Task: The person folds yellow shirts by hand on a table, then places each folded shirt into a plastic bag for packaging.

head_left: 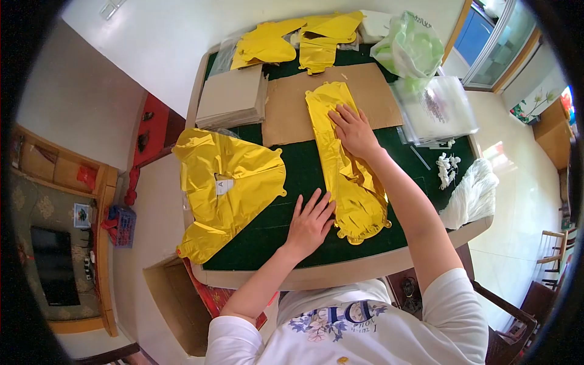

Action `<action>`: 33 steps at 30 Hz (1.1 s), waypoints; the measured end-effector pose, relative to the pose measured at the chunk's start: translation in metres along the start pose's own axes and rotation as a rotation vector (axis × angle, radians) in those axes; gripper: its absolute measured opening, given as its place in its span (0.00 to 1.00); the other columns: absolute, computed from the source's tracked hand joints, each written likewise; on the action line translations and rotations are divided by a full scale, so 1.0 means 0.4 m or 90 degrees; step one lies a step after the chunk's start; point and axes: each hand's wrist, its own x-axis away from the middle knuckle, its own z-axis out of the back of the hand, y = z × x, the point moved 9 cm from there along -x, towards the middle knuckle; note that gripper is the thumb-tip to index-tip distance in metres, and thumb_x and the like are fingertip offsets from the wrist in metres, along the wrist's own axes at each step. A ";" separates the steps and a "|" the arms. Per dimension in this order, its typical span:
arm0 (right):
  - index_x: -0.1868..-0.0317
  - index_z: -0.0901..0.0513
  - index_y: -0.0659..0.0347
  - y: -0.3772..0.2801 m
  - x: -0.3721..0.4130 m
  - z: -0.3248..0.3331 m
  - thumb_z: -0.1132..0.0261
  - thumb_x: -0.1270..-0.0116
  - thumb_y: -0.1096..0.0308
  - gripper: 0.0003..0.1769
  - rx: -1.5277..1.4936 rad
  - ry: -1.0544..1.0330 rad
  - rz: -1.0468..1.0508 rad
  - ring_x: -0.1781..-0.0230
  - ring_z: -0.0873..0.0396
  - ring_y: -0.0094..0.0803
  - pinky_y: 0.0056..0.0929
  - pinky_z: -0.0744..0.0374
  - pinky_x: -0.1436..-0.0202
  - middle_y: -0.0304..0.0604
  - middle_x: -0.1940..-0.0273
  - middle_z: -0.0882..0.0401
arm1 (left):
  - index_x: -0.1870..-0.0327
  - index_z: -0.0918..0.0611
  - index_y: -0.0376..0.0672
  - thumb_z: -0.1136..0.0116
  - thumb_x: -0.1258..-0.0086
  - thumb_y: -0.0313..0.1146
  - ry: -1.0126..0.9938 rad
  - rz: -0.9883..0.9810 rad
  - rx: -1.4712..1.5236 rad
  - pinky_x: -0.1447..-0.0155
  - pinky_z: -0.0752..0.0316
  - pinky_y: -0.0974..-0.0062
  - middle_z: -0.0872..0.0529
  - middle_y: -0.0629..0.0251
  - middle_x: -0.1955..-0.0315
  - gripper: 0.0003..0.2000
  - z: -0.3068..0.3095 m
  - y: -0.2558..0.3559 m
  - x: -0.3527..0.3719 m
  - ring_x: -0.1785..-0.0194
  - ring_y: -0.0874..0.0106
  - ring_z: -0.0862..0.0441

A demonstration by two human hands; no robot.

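Observation:
A long gold foil piece [331, 143] lies over the green tabletop and the edge of a cardboard sheet. My right hand [356, 131] rests flat on its upper part, fingers spread. My left hand [311, 224] lies at its lower left edge, fingers apart, fingertips touching or very near the foil. To the left, a larger gold foil piece [243, 176] lies spread out, with a small white tag marked A [224, 186] in its gap. More gold foil pieces [318, 52] lie at the far edge of the table.
A stack of grey boards [231, 97] stands behind the left foil. The cardboard sheet [289, 109] lies mid-table. At right are clear plastic bags [435, 109], a green-white bag [410, 48], white string [447, 170] and a white bundle [473, 194]. An open box [173, 304] stands below left.

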 end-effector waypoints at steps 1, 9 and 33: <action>0.31 0.33 0.50 0.000 -0.001 0.001 0.54 0.26 0.59 0.25 0.001 -0.003 -0.001 0.26 0.44 0.40 0.50 0.47 0.25 0.44 0.29 0.38 | 0.38 0.25 0.43 0.43 0.33 0.32 -0.009 -0.006 -0.015 0.26 0.48 0.47 0.31 0.61 0.32 0.21 -0.003 0.004 0.005 0.26 0.60 0.42; 0.30 0.34 0.51 0.004 -0.003 -0.015 0.54 0.26 0.59 0.25 0.007 -0.006 0.002 0.26 0.44 0.41 0.51 0.47 0.25 0.44 0.29 0.39 | 0.39 0.25 0.41 0.43 0.33 0.31 -0.029 -0.033 0.016 0.26 0.48 0.49 0.30 0.62 0.33 0.20 0.001 0.027 0.064 0.26 0.60 0.41; 0.31 0.33 0.50 0.004 -0.002 -0.003 0.54 0.26 0.59 0.25 -0.013 -0.001 -0.005 0.26 0.44 0.40 0.51 0.46 0.25 0.44 0.29 0.38 | 0.37 0.28 0.38 0.48 0.36 0.22 0.021 -0.045 0.008 0.26 0.45 0.51 0.30 0.58 0.34 0.23 0.029 0.012 0.043 0.28 0.60 0.38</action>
